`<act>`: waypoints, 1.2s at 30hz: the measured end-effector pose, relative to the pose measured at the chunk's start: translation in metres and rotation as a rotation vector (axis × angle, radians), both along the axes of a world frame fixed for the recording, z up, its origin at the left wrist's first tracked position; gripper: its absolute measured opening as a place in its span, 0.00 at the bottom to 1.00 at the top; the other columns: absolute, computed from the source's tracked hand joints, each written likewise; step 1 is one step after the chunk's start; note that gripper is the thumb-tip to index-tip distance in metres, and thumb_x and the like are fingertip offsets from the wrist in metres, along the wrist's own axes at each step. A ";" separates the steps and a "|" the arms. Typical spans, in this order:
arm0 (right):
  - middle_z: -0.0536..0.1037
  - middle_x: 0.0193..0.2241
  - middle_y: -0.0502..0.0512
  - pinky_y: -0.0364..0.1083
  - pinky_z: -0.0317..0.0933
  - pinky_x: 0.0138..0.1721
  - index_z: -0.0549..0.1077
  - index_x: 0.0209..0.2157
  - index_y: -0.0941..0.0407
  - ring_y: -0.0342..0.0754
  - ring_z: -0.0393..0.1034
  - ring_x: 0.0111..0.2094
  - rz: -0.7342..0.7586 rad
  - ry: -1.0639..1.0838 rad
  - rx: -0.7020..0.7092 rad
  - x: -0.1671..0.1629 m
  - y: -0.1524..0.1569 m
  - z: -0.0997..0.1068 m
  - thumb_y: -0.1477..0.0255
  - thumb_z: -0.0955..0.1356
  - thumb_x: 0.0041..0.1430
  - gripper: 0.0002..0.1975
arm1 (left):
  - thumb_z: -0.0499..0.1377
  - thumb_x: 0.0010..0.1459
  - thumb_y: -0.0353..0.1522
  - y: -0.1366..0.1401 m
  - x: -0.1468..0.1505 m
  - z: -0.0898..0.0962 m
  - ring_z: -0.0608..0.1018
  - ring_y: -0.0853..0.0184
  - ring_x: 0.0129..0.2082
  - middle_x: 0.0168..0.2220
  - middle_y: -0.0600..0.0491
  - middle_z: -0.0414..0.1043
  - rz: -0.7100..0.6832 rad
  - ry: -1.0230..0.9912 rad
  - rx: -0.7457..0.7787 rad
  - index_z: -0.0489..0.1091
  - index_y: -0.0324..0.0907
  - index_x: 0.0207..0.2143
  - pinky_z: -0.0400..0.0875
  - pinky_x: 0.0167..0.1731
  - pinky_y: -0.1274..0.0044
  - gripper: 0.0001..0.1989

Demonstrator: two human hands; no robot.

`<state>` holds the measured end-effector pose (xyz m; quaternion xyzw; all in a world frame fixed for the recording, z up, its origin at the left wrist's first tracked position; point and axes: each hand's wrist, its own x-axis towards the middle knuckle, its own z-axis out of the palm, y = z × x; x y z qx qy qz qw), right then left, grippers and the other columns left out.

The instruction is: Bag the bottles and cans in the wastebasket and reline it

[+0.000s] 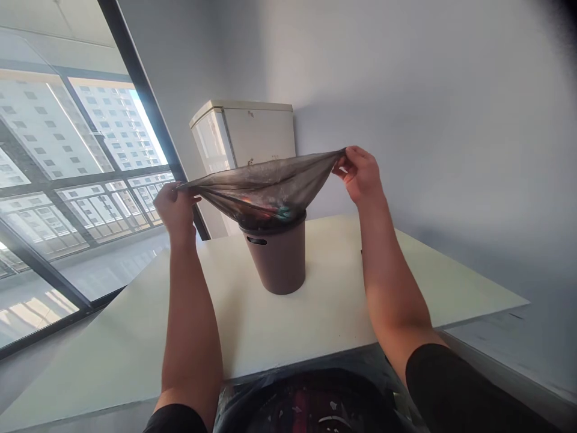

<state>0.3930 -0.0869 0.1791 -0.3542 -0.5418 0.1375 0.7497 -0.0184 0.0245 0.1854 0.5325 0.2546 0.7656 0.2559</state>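
Observation:
A dark, see-through garbage bag (270,183) is stretched sideways above a brown trash can (282,258) that stands upright on the table. My left hand (175,207) pinches the bag's left corner, and my right hand (360,171) pinches its right corner a little higher up. The bag's lower part goes down into the can's mouth. Through the film show orange and green bits of contents, too blurred to name. An oval handle hole (256,240) is visible in the can's side below the rim.
The pale table (333,300) reaches out to both sides under my arms. Behind it stands a white refrigerator (265,132) near the grey wall (428,120). Dark-framed glass windows (81,144) are at the left. Dark plastic (311,397) lies below the table's front edge.

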 end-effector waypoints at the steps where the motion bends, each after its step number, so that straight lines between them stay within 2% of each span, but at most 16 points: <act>1: 0.76 0.38 0.56 0.50 0.68 0.41 0.67 0.40 0.49 0.55 0.72 0.49 -0.039 -0.001 0.023 -0.003 0.005 -0.001 0.36 0.68 0.56 0.31 | 0.56 0.64 0.21 0.002 -0.001 -0.001 0.80 0.70 0.30 0.26 0.57 0.72 0.024 -0.035 0.001 0.71 0.37 0.36 0.76 0.31 0.78 0.06; 5: 0.77 0.47 0.56 0.51 0.67 0.45 0.65 0.43 0.47 0.54 0.71 0.55 -0.094 0.000 -0.006 0.001 0.024 -0.011 0.35 0.65 0.58 0.31 | 0.57 0.63 0.22 0.013 -0.003 -0.005 0.78 0.73 0.31 0.28 0.60 0.71 0.068 -0.185 -0.051 0.65 0.41 0.39 0.72 0.31 0.81 0.07; 7: 0.78 0.48 0.54 0.51 0.68 0.47 0.65 0.43 0.47 0.52 0.73 0.53 -0.051 0.017 -0.058 0.009 0.029 -0.020 0.41 0.70 0.57 0.27 | 0.60 0.67 0.30 0.019 -0.005 -0.008 0.78 0.71 0.30 0.28 0.58 0.71 0.027 -0.201 -0.212 0.65 0.43 0.39 0.72 0.30 0.81 0.05; 8: 0.79 0.48 0.54 0.51 0.68 0.48 0.66 0.44 0.48 0.51 0.73 0.51 -0.037 0.028 -0.099 0.015 0.030 -0.024 0.45 0.72 0.55 0.26 | 0.60 0.69 0.38 0.022 -0.006 -0.010 0.79 0.69 0.30 0.29 0.55 0.72 -0.039 -0.185 -0.320 0.65 0.43 0.38 0.73 0.30 0.79 0.09; 10: 0.80 0.49 0.55 0.51 0.68 0.49 0.68 0.45 0.49 0.50 0.74 0.49 -0.018 0.018 -0.276 0.026 0.029 -0.033 0.54 0.77 0.50 0.26 | 0.56 0.68 0.54 0.024 -0.007 -0.013 0.82 0.62 0.33 0.32 0.47 0.76 -0.271 -0.134 -0.491 0.68 0.42 0.38 0.77 0.32 0.73 0.23; 11: 0.81 0.49 0.57 0.51 0.68 0.49 0.70 0.45 0.50 0.51 0.74 0.49 -0.006 -0.026 -0.416 0.031 0.027 -0.037 0.58 0.79 0.47 0.27 | 0.53 0.66 0.60 0.023 -0.008 -0.014 0.83 0.58 0.36 0.34 0.42 0.77 -0.401 -0.114 -0.517 0.70 0.41 0.40 0.79 0.34 0.70 0.30; 13: 0.81 0.50 0.61 0.52 0.69 0.49 0.75 0.43 0.53 0.54 0.74 0.51 0.074 -0.214 -0.725 0.038 0.021 -0.042 0.62 0.82 0.43 0.26 | 0.50 0.62 0.66 0.017 -0.006 -0.015 0.83 0.52 0.43 0.38 0.37 0.79 -0.600 -0.102 -0.463 0.73 0.38 0.44 0.81 0.39 0.65 0.40; 15: 0.80 0.53 0.61 0.53 0.71 0.51 0.79 0.43 0.53 0.57 0.72 0.55 0.228 -0.421 -0.896 0.039 0.015 -0.044 0.60 0.82 0.46 0.24 | 0.53 0.61 0.66 0.007 -0.002 -0.013 0.83 0.50 0.46 0.39 0.36 0.80 -0.697 -0.073 -0.389 0.74 0.37 0.45 0.82 0.42 0.63 0.40; 18: 0.76 0.60 0.58 0.51 0.71 0.54 0.81 0.48 0.49 0.56 0.70 0.60 0.431 -0.517 -0.814 0.028 0.009 -0.041 0.50 0.76 0.58 0.23 | 0.66 0.60 0.55 -0.007 0.004 -0.012 0.83 0.51 0.50 0.44 0.36 0.81 -0.763 0.083 -0.339 0.77 0.38 0.45 0.82 0.48 0.64 0.29; 20: 0.75 0.60 0.59 0.49 0.71 0.51 0.80 0.51 0.50 0.54 0.70 0.58 0.474 -0.533 -0.747 0.017 0.009 -0.037 0.47 0.73 0.61 0.25 | 0.72 0.57 0.44 -0.011 0.004 -0.014 0.83 0.55 0.50 0.47 0.38 0.81 -0.746 0.225 -0.376 0.79 0.39 0.45 0.81 0.49 0.69 0.21; 22: 0.78 0.53 0.61 0.47 0.70 0.43 0.79 0.48 0.52 0.52 0.73 0.50 0.462 -0.551 -0.741 0.007 0.012 -0.033 0.46 0.74 0.60 0.26 | 0.74 0.54 0.37 -0.009 0.001 -0.018 0.84 0.56 0.48 0.49 0.39 0.82 -0.708 0.338 -0.468 0.81 0.40 0.43 0.82 0.46 0.71 0.16; 25: 0.78 0.38 0.58 0.45 0.64 0.32 0.77 0.37 0.55 0.46 0.70 0.34 0.416 -0.451 -0.709 -0.006 0.020 -0.030 0.43 0.76 0.55 0.28 | 0.74 0.55 0.37 -0.001 -0.004 -0.022 0.84 0.55 0.43 0.46 0.39 0.82 -0.612 0.393 -0.580 0.81 0.40 0.40 0.83 0.38 0.70 0.13; 28: 0.74 0.28 0.54 0.46 0.60 0.29 0.74 0.31 0.55 0.44 0.65 0.28 0.326 -0.430 -0.662 -0.013 0.028 -0.029 0.45 0.78 0.52 0.27 | 0.72 0.57 0.36 0.006 -0.005 -0.021 0.83 0.62 0.34 0.39 0.43 0.81 -0.408 0.294 -0.561 0.79 0.39 0.37 0.80 0.30 0.74 0.10; 31: 0.72 0.25 0.53 0.46 0.58 0.30 0.75 0.28 0.55 0.45 0.65 0.29 0.206 -0.479 -0.588 -0.019 0.033 -0.028 0.50 0.78 0.53 0.23 | 0.70 0.58 0.36 0.008 0.001 -0.017 0.79 0.67 0.29 0.33 0.49 0.78 -0.273 0.138 -0.473 0.77 0.39 0.35 0.78 0.29 0.77 0.10; 33: 0.71 0.26 0.53 0.46 0.58 0.30 0.74 0.28 0.55 0.45 0.64 0.30 0.197 -0.403 -0.495 -0.024 0.035 -0.026 0.52 0.78 0.54 0.21 | 0.71 0.58 0.36 0.007 0.007 -0.014 0.78 0.69 0.28 0.32 0.52 0.76 -0.275 0.041 -0.422 0.75 0.40 0.35 0.78 0.31 0.77 0.11; 36: 0.70 0.28 0.52 0.46 0.59 0.32 0.71 0.28 0.54 0.44 0.63 0.31 0.219 -0.184 -0.359 -0.030 0.034 -0.022 0.54 0.78 0.53 0.21 | 0.69 0.61 0.41 0.002 0.021 -0.010 0.82 0.66 0.35 0.34 0.50 0.77 -0.423 -0.118 -0.327 0.71 0.42 0.34 0.80 0.39 0.75 0.14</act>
